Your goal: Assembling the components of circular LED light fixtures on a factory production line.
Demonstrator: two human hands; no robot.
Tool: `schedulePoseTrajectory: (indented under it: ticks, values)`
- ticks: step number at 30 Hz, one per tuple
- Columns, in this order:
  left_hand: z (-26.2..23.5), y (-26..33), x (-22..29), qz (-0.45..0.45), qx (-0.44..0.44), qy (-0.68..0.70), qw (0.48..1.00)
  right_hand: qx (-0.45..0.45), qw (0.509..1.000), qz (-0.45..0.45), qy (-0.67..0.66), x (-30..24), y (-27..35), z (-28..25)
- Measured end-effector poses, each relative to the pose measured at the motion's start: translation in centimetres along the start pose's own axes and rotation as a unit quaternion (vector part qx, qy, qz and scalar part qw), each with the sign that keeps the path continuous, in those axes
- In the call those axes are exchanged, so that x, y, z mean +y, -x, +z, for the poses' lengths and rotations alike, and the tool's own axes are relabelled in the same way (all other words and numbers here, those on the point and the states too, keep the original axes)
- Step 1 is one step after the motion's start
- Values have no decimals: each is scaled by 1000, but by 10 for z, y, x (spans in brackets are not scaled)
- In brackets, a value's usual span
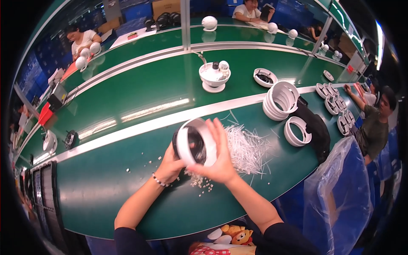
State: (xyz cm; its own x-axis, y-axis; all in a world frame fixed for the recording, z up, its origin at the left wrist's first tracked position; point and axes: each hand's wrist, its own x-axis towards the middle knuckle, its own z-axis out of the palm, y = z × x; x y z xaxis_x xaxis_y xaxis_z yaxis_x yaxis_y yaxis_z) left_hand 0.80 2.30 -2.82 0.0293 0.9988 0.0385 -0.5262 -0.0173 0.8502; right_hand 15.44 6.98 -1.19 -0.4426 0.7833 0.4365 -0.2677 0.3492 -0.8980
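The left hand [171,165] and right hand [222,162] hold a white ring [183,145].

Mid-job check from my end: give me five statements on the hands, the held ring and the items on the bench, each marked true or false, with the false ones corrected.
1. The left hand and right hand are both on the white ring. True.
2. The beaded bracelet is on the right wrist. False: the beaded bracelet is on the left wrist.
3. Black material shows inside the held white ring. True.
4. The heap of thin white strips lies left of the held ring. False: the heap lies to its right.
5. The stack of white rings stands to the right of the strips. True.
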Motion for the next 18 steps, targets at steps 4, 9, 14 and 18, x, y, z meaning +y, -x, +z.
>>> schedulePoseTrajectory:
  ticks: [4,9,14,18]
  values:
    - [-9,4,3,-82,32,172,981,-76,996,5,50,-6,9,4]
    - [-3,2,6,-29,96,62,993,-98,995,-9,30,-15,5,-1]
    - [9,1,6,139,180,25,974,58,964,58,-253,-15,-2,-12]
    - [9,14,-3,29,20,-227,973,81,974,109,-183,-1,6,0]
